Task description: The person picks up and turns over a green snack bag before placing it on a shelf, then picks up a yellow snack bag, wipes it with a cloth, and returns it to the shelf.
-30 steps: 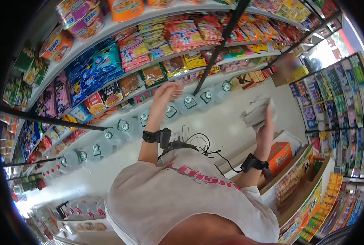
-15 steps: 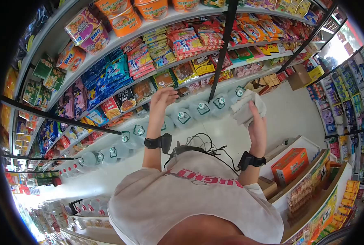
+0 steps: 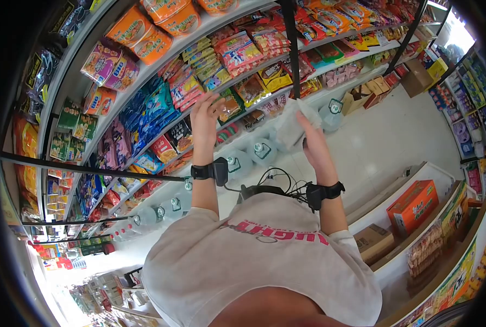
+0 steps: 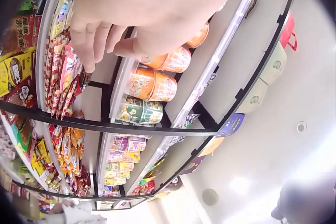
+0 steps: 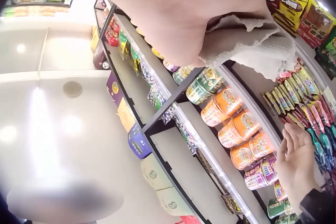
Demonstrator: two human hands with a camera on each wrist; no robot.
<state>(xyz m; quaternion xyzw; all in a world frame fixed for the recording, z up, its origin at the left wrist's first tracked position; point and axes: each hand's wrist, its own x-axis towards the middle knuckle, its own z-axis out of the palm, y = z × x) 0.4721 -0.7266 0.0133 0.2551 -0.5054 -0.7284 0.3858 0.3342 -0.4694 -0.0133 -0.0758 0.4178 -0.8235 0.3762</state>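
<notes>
A crumpled, pale grey-white cloth (image 3: 293, 124) with frayed edges is gripped in my right hand (image 3: 315, 143), thumb on top. In the right wrist view the cloth (image 5: 252, 45) bunches under the palm and part of it is hidden by the hand. My left hand (image 3: 203, 122) is raised in front of the snack shelves, holding nothing, its fingers loosely bent. Nearest to it in the head view are pink snack packets (image 3: 187, 90) and a green-edged packet (image 3: 231, 106). The left wrist view shows its fingers (image 4: 94, 45) hanging before the packets and cup noodles.
Orange noodle tubs (image 3: 139, 35) and purple ones (image 3: 109, 65) stand on the upper shelf. Black shelf posts (image 3: 293, 49) cross in front. Large water bottles (image 3: 262, 150) line the floor below. An orange box (image 3: 413, 207) sits on a low unit to the right. Cables (image 3: 278, 177) hang at the waist.
My right hand has moved left with the cloth, closer to the shelves and my left hand. The left hand has risen slightly. The head view has shifted across the shelves.
</notes>
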